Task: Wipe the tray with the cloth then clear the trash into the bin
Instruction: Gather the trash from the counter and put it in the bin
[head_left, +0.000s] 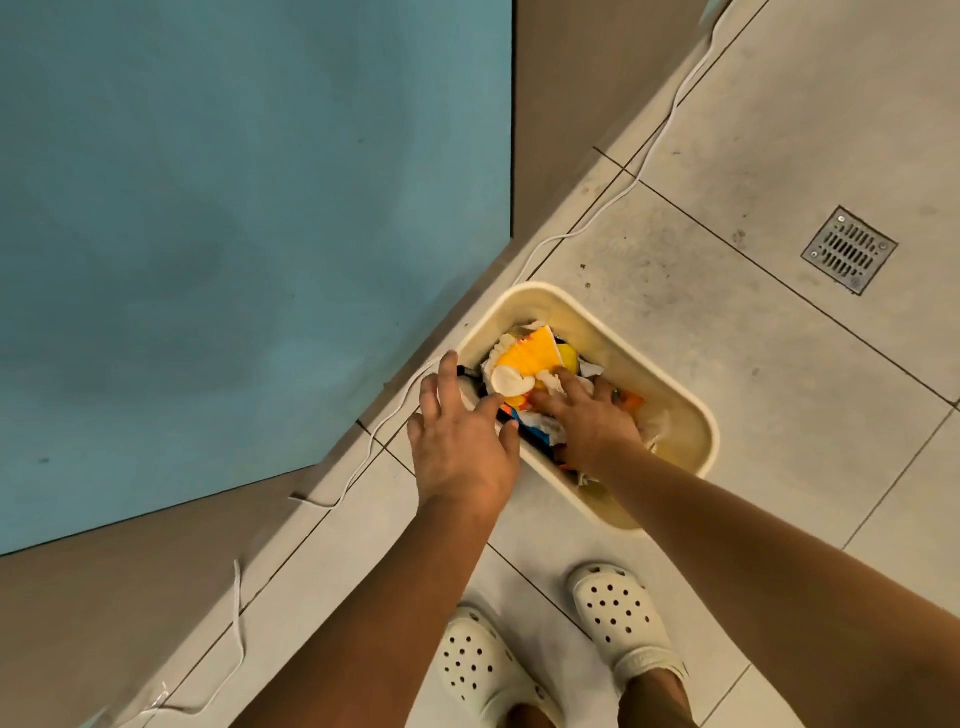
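Note:
A cream rectangular bin (691, 415) stands on the tiled floor beside the table corner. It holds mixed trash (530, 353): yellow and orange wrappers, white crumpled paper and a blue and black piece. My left hand (462, 441) lies over the bin's near-left rim with its fingers spread. Thumb and forefinger touch a dark, blue-edged piece (506, 415) there. My right hand (587, 421) reaches inside the bin, its straight fingers pressing down on the white paper and wrappers. No tray or cloth is in view.
A blue-topped table (234, 234) fills the left side, with its corner close to the bin. A white cable (613, 208) runs along the floor by the table's base. A metal floor drain (849, 249) sits at the right. My feet in white clogs (618, 618) stand below the bin.

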